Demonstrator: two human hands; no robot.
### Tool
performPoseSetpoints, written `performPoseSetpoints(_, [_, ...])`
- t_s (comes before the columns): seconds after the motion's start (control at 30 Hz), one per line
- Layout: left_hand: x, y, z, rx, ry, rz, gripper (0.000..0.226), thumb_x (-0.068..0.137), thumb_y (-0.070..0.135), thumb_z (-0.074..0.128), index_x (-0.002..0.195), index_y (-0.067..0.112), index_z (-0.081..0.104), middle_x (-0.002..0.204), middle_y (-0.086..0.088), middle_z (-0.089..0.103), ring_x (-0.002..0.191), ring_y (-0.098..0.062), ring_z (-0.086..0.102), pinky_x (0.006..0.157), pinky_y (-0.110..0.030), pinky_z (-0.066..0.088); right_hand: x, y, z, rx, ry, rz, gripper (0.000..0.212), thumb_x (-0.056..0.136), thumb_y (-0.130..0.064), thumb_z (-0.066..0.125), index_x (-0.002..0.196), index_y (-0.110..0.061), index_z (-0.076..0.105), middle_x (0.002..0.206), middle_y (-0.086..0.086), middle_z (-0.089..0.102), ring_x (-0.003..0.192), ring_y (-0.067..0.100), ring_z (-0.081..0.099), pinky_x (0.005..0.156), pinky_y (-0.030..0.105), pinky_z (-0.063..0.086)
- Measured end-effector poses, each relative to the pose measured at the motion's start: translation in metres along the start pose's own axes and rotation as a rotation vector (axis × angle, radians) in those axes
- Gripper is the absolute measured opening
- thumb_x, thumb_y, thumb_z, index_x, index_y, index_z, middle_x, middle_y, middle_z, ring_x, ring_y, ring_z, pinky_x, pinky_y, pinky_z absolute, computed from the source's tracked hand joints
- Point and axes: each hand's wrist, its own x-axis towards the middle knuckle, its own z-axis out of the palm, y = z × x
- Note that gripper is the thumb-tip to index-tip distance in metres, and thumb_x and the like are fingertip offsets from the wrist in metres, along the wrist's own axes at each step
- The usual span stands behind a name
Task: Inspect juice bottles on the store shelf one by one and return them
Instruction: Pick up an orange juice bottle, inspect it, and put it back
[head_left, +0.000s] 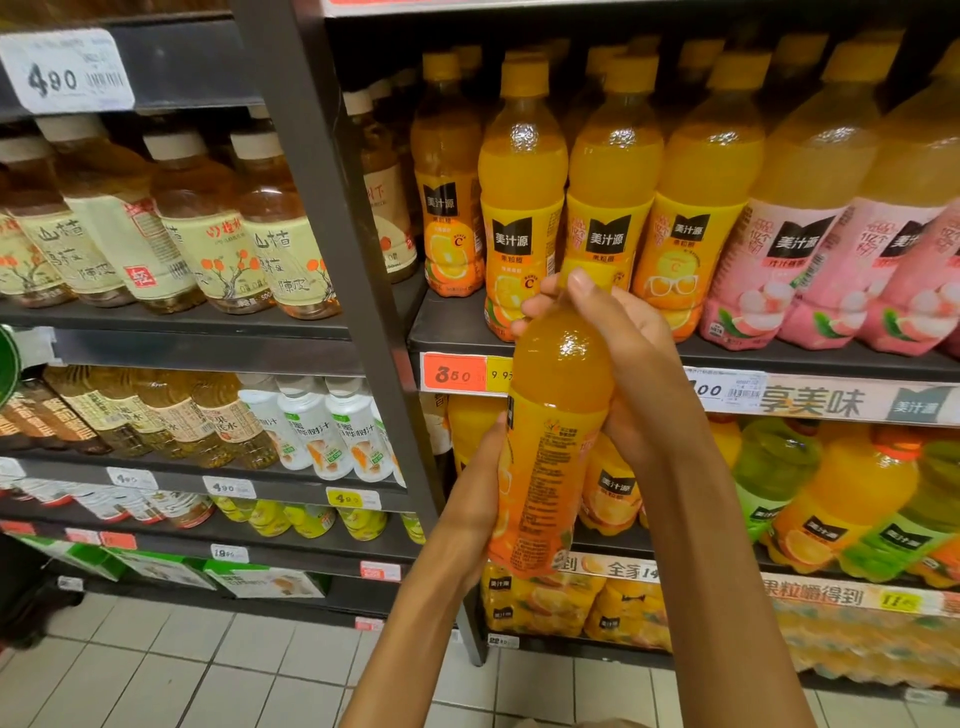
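I hold one orange juice bottle (553, 415) upright in front of the shelves, its printed back label facing me. My left hand (475, 499) grips its lower body from the left. My right hand (618, 353) wraps around the neck and cap, hiding the cap. Behind it, a row of matching orange juice bottles (613, 171) with yellow caps stands on the dark shelf (452, 332). The held bottle sits below and in front of that row.
Pink-labelled juice bottles (810, 244) stand to the right of the orange row. Tea bottles (208, 218) fill the left bay beyond a dark upright post (332, 197). Larger orange and green bottles (831, 499) fill the shelf below. White tiled floor (182, 670) lies underneath.
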Motion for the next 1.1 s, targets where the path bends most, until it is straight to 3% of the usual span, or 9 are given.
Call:
performPoseSetpoints(0.1, [-0.002,0.001,0.002,-0.142,-0.004,0.013,0.060,0.082,0.041,0.045,0.116,-0.008,0.055,0.106,-0.030,0.060,0.086,-0.036,0.060,0.079,-0.043,0.051,0.003,-0.001,-0.002,-0.016,-0.069,0.012,0.027,0.089,-0.034,0.057,0.105,-0.014,0.066,0.096,0.004,0.075,0.093,0.018,0.072,0.070,0.026,0.056])
performPoseSetpoints(0.23, [-0.004,0.001,0.001,-0.268,-0.128,-0.049,0.052,0.073,0.043,0.047,0.099,0.000,0.062,0.089,-0.022,0.064,0.070,-0.032,0.062,0.064,-0.037,0.053,0.007,0.003,-0.003,0.007,-0.146,0.052,0.036,0.093,-0.039,0.051,0.115,-0.015,0.064,0.110,0.008,0.072,0.103,0.026,0.069,0.080,0.037,0.058])
performPoseSetpoints(0.37, [-0.004,-0.001,-0.001,-0.264,-0.157,-0.051,0.049,0.073,0.042,0.048,0.095,0.001,0.064,0.090,-0.021,0.064,0.073,-0.032,0.062,0.072,-0.040,0.050,0.008,0.007,-0.002,0.039,-0.178,0.072,0.032,0.086,-0.043,0.056,0.101,-0.018,0.070,0.102,0.010,0.073,0.095,0.028,0.071,0.081,0.040,0.058])
performPoseSetpoints(0.53, [-0.001,0.001,-0.005,-0.122,-0.098,0.017,0.066,0.075,0.046,0.047,0.114,-0.005,0.060,0.104,-0.026,0.062,0.084,-0.036,0.061,0.078,-0.041,0.051,0.005,0.008,-0.001,0.054,-0.162,0.019,0.020,0.081,-0.031,0.062,0.092,-0.015,0.069,0.089,0.007,0.072,0.084,0.025,0.071,0.073,0.036,0.057])
performPoseSetpoints(0.63, [0.004,0.000,-0.011,-0.047,-0.092,0.103,0.043,0.079,0.050,0.042,0.090,0.024,0.074,0.091,-0.003,0.075,0.084,-0.016,0.071,0.069,-0.025,0.057,0.003,0.004,0.000,0.016,-0.138,-0.034,0.017,0.081,-0.030,0.064,0.092,-0.018,0.069,0.090,0.005,0.072,0.086,0.024,0.071,0.071,0.034,0.056])
performPoseSetpoints(0.7, [0.006,0.000,-0.013,-0.009,-0.101,0.129,0.042,0.082,0.052,0.037,0.098,0.031,0.069,0.095,0.003,0.075,0.091,-0.011,0.070,0.072,-0.020,0.056,0.003,0.001,0.002,-0.024,-0.115,-0.075,0.018,0.079,-0.032,0.065,0.092,-0.021,0.069,0.090,0.004,0.072,0.087,0.024,0.070,0.072,0.036,0.055])
performPoseSetpoints(0.87, [0.014,-0.002,-0.006,0.001,-0.004,0.168,0.048,0.091,0.049,0.034,0.106,0.018,0.067,0.099,-0.009,0.074,0.096,-0.023,0.069,0.087,-0.037,0.054,0.000,0.000,0.006,-0.066,-0.080,-0.149,0.015,0.085,-0.022,0.057,0.096,-0.019,0.066,0.088,0.002,0.073,0.085,0.022,0.070,0.072,0.035,0.055])
performPoseSetpoints(1.03, [0.019,-0.006,-0.006,-0.131,0.140,0.284,0.025,0.077,0.042,0.049,0.073,0.022,0.063,0.067,0.001,0.069,0.064,-0.011,0.066,0.063,-0.027,0.054,-0.005,-0.006,0.008,-0.095,-0.235,-0.156,0.017,0.084,-0.017,0.059,0.100,-0.016,0.065,0.094,0.002,0.072,0.093,0.025,0.068,0.081,0.039,0.054])
performPoseSetpoints(1.1, [0.021,-0.010,-0.007,-0.198,0.245,0.306,0.023,0.087,0.024,0.049,0.066,0.019,0.053,0.060,0.000,0.060,0.058,-0.010,0.058,0.058,-0.027,0.050,-0.008,-0.011,0.008,-0.166,-0.388,-0.162,0.021,0.083,-0.017,0.062,0.103,-0.016,0.065,0.100,0.001,0.070,0.100,0.023,0.067,0.084,0.035,0.053])
